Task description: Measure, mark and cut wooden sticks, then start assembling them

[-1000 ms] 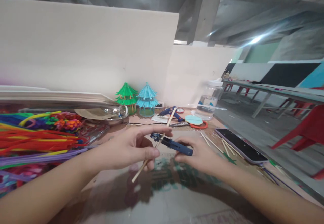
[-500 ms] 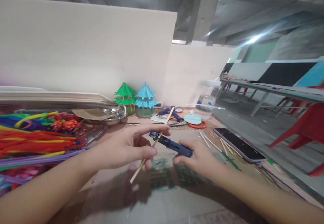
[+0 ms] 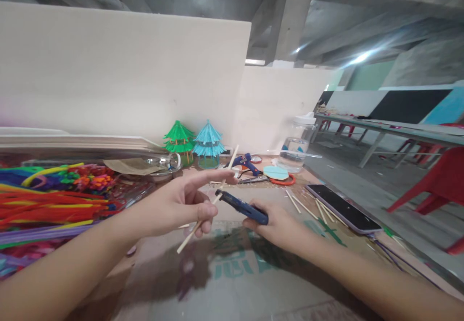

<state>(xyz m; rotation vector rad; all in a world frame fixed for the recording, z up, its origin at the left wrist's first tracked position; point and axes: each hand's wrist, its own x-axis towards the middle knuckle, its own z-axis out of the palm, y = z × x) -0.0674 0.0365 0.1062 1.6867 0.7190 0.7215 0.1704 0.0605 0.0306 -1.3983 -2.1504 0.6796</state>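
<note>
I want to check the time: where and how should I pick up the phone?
Probably best to pinch the phone by its long edges near the middle, coming from above: it lies flat, screen up, and thin sticks crowd its left side.

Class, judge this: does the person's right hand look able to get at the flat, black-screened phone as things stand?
Probably not straight away: the right hand holds a dark blue handheld tool. Otherwise the way looks free; only thin pale wooden sticks lie beside the phone.
</note>
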